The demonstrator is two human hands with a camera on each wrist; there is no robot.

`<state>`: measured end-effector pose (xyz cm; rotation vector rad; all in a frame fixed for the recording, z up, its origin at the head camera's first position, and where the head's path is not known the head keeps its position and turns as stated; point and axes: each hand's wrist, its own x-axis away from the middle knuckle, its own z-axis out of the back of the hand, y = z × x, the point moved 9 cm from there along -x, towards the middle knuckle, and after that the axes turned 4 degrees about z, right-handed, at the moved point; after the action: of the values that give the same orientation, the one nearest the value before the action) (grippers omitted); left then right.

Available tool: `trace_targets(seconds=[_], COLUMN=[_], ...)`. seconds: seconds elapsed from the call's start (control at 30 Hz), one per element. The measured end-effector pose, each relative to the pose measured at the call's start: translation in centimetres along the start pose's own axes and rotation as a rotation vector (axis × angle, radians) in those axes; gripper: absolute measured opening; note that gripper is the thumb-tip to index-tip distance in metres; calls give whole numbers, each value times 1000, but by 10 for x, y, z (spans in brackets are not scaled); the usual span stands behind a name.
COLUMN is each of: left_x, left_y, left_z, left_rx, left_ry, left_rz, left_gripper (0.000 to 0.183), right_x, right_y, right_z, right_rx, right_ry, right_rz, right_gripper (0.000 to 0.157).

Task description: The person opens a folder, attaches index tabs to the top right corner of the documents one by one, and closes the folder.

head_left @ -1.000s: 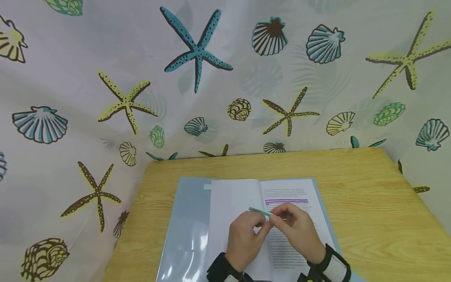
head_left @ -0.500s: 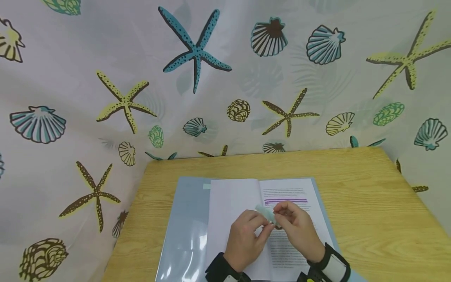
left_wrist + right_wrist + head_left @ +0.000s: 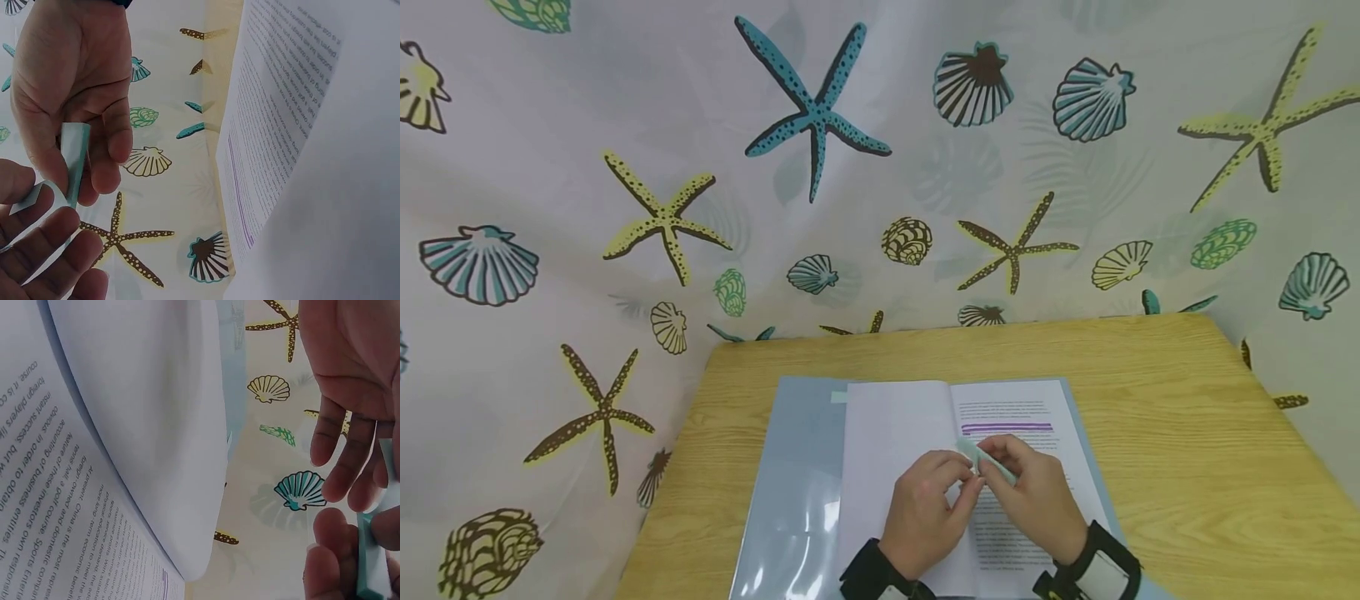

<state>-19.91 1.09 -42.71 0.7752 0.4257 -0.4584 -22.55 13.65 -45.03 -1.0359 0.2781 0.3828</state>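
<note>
Over the open book, both hands meet at a small pale teal sticky note pad (image 3: 997, 468). My right hand (image 3: 1037, 500) grips the pad between thumb and fingers, the pad slanting down to the right. My left hand (image 3: 925, 508) pinches at the pad's left side with thumb and forefinger. The left wrist view shows the pad (image 3: 75, 147) in the right hand (image 3: 75, 81), its narrow edge a deeper teal. There a thin curled sheet (image 3: 26, 201) lies between the left hand's fingers. Part of the pad is hidden by fingers.
The open book (image 3: 895, 433) lies on a wooden table (image 3: 1187, 433), a blue-grey glossy cover (image 3: 805, 450) spread beneath it. Purple lines (image 3: 1007, 428) mark the printed right page. A pale tab (image 3: 839, 397) shows at the left page's top edge. A shell-patterned cloth (image 3: 850, 183) hangs behind.
The pad, first seen edge-on and pointing left, has turned to lie slanted in my right hand. Both hands have stayed close together over the book, with small finger movements.
</note>
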Motion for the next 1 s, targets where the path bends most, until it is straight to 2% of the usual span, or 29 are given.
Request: trace_targets(seconds=[0.4, 1.0], left_x=[3, 10], left_y=[0, -6], left_z=[1, 12], left_rx=[-24, -2], left_ry=[-6, 49], left_rz=[6, 23], left_gripper=[11, 12], right_x=[-4, -9], right_y=[13, 23], right_z=[5, 7], right_rx=[-95, -52], right_ry=[45, 83], right_rz=[-127, -179], right_gripper=[7, 7])
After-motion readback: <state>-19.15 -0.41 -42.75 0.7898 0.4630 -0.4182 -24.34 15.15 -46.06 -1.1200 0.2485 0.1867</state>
